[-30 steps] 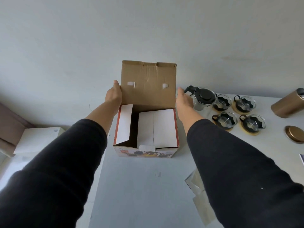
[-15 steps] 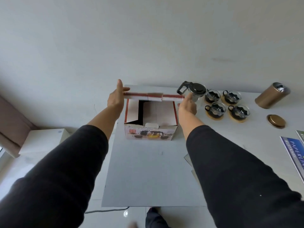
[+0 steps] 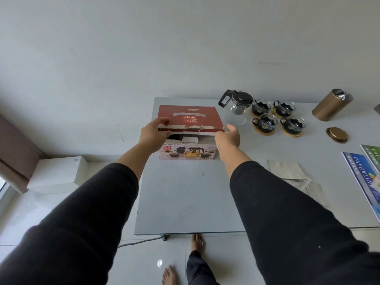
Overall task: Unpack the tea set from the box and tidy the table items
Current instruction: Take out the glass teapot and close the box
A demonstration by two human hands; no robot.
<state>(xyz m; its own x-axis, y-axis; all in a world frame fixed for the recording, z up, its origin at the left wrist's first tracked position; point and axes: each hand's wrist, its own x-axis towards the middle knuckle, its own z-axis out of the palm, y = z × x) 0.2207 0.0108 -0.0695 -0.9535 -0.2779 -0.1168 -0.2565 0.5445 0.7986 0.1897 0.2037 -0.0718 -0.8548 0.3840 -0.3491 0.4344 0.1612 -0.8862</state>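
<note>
The tea set box (image 3: 188, 153) stands at the far left of the grey table (image 3: 185, 202). Its red lid (image 3: 189, 117) is folded down almost flat over the top, with a gap at the front. My left hand (image 3: 153, 133) grips the lid's front left corner. My right hand (image 3: 228, 136) touches the lid's front right corner, fingers loosely spread. To the right of the box stand a glass teapot (image 3: 236, 106) with a black lid and several glass cups (image 3: 277, 116) on wooden coasters.
A gold tin (image 3: 331, 106) lies tilted at the far right, its round lid (image 3: 336, 134) flat on the table nearby. Folded papers (image 3: 287, 171) and printed packs (image 3: 364, 177) lie at the right. A white box (image 3: 57, 173) sits left of the table.
The box lid went from standing upright to folded down over the box. Both hands followed it forward and down. The view pulled back, showing more table and floor.
</note>
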